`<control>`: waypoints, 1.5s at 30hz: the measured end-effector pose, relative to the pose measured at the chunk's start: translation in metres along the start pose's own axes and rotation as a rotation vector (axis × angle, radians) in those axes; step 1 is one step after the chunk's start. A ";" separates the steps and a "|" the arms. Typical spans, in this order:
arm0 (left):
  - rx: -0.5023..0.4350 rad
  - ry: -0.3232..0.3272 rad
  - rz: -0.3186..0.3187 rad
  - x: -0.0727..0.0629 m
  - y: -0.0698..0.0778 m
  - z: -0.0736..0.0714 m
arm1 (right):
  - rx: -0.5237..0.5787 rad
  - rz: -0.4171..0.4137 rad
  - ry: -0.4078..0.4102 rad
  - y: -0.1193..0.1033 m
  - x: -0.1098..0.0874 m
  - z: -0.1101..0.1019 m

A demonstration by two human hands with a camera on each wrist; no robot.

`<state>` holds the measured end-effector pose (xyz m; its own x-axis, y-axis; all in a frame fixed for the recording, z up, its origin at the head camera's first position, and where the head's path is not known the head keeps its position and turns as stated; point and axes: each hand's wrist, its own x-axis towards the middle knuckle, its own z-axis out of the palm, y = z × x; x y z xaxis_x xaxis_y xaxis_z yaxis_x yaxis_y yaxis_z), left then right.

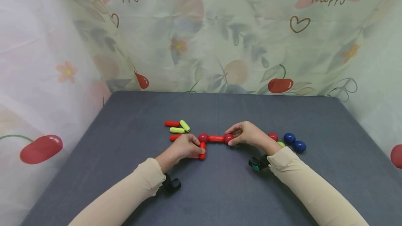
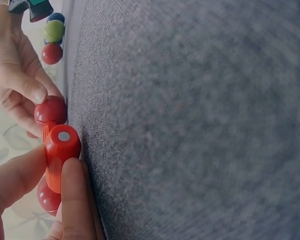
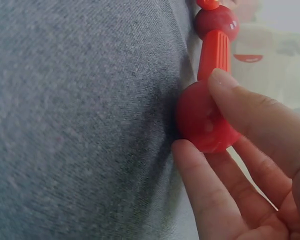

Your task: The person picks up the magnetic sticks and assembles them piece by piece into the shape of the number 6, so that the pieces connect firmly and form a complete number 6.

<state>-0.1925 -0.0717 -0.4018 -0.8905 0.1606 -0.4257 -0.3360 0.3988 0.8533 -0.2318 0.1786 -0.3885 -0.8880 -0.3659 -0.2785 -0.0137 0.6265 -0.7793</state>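
Two red balls are joined by a red rod (image 1: pixel 216 138) lying crosswise on the dark table. From the left ball (image 1: pixel 203 137) a second red rod (image 1: pixel 202 151) extends toward the near side. My left hand (image 1: pixel 186 146) pinches this second rod between thumb and fingers; its free end, with a pale round spot, faces the left wrist camera (image 2: pixel 64 136). My right hand (image 1: pixel 246 134) holds the right ball (image 3: pixel 202 120) between thumb and fingertips, close over the cloth surface.
Left of the joined pieces lie a red rod (image 1: pixel 172 123), two yellow-green rods (image 1: pixel 177 130) and another red rod (image 1: pixel 176 137) partly behind my left hand. Beyond my right wrist are a red ball (image 1: pixel 273 136), a yellow-green ball (image 1: pixel 281 144) and two blue balls (image 1: pixel 289 138). A patterned curtain (image 1: pixel 220 37) hangs behind.
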 end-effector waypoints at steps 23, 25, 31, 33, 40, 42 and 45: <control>0.000 0.002 -0.011 0.000 -0.001 0.000 | -0.081 -0.141 0.238 -0.015 -0.093 -0.064; -0.007 0.006 -0.013 0.000 -0.001 0.000 | -0.095 -0.130 0.259 -0.010 -0.101 -0.069; -0.017 0.004 -0.015 0.000 -0.001 -0.001 | -0.129 -0.045 0.304 0.015 -0.116 -0.076; -0.014 0.001 -0.015 0.000 -0.001 -0.001 | -0.135 -0.024 0.304 0.024 -0.118 -0.076; -0.007 0.000 -0.021 -0.001 0.000 -0.001 | -0.170 0.007 0.293 0.048 -0.121 -0.066; -0.001 0.001 -0.018 -0.002 0.000 -0.002 | -0.177 0.014 0.296 0.051 -0.121 -0.063; -0.001 0.001 -0.013 -0.002 0.000 -0.002 | -0.176 0.032 0.294 0.054 -0.120 -0.060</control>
<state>-0.1913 -0.0735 -0.4006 -0.8862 0.1548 -0.4366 -0.3477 0.4004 0.8478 -0.1537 0.2976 -0.3637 -0.9835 -0.1458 -0.1074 -0.0399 0.7529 -0.6569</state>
